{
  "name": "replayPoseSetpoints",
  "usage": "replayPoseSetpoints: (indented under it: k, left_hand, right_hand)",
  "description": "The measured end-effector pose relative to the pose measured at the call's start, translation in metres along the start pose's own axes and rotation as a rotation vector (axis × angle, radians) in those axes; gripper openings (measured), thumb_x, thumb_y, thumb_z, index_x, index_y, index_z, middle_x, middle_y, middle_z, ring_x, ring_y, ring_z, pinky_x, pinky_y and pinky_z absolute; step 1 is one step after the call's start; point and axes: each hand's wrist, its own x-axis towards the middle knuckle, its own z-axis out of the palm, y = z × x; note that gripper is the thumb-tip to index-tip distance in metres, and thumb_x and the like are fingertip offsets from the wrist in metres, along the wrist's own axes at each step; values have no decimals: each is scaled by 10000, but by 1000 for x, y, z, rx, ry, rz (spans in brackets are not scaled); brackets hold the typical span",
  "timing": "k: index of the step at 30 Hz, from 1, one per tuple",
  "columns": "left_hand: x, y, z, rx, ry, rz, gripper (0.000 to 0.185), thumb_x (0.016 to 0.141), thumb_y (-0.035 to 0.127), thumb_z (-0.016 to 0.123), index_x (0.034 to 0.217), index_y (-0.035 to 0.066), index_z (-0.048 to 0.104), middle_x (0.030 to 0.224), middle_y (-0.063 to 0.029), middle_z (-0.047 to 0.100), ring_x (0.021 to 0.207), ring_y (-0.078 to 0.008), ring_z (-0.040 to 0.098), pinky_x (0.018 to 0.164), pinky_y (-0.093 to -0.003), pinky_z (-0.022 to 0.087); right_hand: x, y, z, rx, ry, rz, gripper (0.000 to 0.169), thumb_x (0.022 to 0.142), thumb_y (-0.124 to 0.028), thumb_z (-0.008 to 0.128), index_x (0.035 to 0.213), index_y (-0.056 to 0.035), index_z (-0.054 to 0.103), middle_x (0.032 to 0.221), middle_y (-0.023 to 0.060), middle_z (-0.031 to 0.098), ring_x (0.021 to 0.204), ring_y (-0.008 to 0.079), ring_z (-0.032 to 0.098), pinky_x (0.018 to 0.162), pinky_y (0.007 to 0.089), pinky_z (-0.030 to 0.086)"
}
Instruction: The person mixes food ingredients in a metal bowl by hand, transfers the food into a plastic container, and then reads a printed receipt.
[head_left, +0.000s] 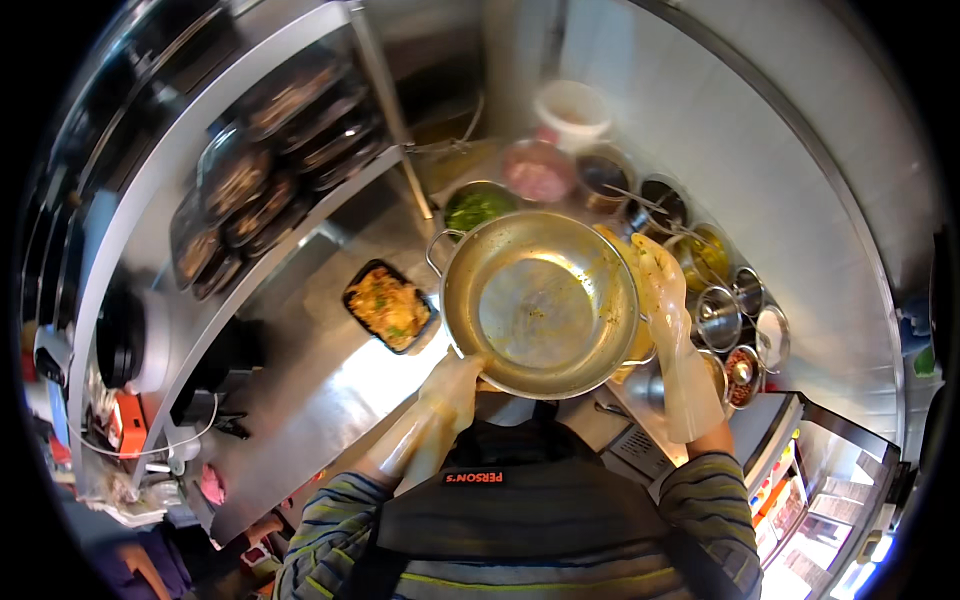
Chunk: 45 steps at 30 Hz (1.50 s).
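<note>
A wide two-handled metal pan (536, 307) with yellowish food residue is tilted so that its inside faces me. My gloved left hand (450, 390) grips its rim at the lower left. At the right side, my gloved right hand (664, 300) is raised behind the rim with stained fingers; whether it grips the pan is partly hidden. Left of the pan, a black plastic container (427, 324) filled with orange-yellow food stands on the steel counter (322, 420). Behind the pan is a round container of chopped green herbs (480, 208).
Several metal pots (604, 176), a bowl of pink food (538, 171) and a white bucket (572, 109) stand at the back. Small lidded tins (718, 319) line the right. Packed food trays (247, 176) fill a shelf at left. Part of another person (146, 562) shows at lower left.
</note>
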Motion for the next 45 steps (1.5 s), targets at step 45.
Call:
replayPoseSetpoints:
  k: [45]
  left_hand:
    - [224, 29, 95, 843, -139, 713, 230, 833, 216, 616, 983, 53, 680, 926, -181, 699, 898, -345, 668, 734, -444, 534]
  right_hand:
    - [-45, 67, 39, 1031, -89, 405, 400, 1021, -220, 461, 1367, -20, 463, 1298, 127, 563, 1215, 224, 517, 1009, 394, 433]
